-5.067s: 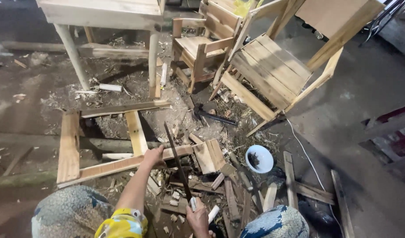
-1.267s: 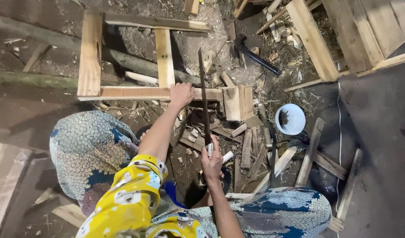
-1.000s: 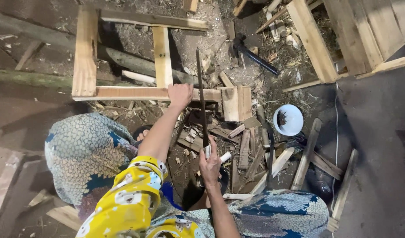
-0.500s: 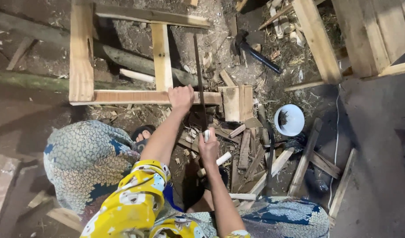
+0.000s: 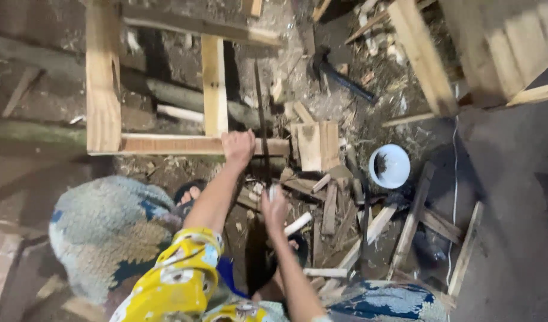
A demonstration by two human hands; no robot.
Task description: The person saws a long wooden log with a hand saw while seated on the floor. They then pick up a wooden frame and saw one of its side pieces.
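My left hand [image 5: 238, 147] presses down on the near rail of a pale wooden frame [image 5: 166, 145] lying on the ground. My right hand [image 5: 274, 207] grips the handle of a hand saw [image 5: 261, 122]. Its thin dark blade runs away from me across the rail, just to the right of my left hand. A short slatted wood block [image 5: 314, 145] lies right of the blade at the rail's end. My foot [image 5: 189, 195] in a dark sandal rests just below the frame.
Wood offcuts [image 5: 339, 214] and chips litter the ground around the saw. A white bowl [image 5: 389, 166] sits to the right. A hammer [image 5: 339, 76] lies beyond it. A wooden chair [image 5: 494, 48] stands at the top right. A thin cable [image 5: 454, 197] runs along the right.
The view has moved in closer over the frame. My right hand has pushed the saw forward a little along its cut. My left hand stays on the rail.
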